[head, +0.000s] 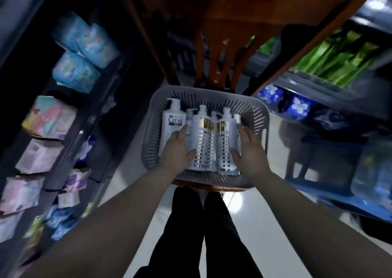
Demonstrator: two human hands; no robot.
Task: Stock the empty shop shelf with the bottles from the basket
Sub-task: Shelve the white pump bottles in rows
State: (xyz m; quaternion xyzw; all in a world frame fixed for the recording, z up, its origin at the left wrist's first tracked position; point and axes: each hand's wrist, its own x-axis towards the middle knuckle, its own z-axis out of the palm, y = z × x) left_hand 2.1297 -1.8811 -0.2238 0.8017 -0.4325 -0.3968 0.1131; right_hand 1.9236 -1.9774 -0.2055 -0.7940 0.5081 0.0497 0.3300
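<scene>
The fingers (184, 131) of the left hand (177, 150) go into the gap between the CLEAR bottle (172, 127) and the left banded bottle (202, 137), thumb on the front of that banded bottle, so the hand grips it. The right hand (249, 148) grips the right banded bottle (224, 137) the same way from its right side. Both white bottles lie side by side, touching, in the middle of the grey basket (152, 116), necks toward the far side; the basket sits on a wooden chair (222, 61) between stocked shelves (48, 120) at left and right.
</scene>
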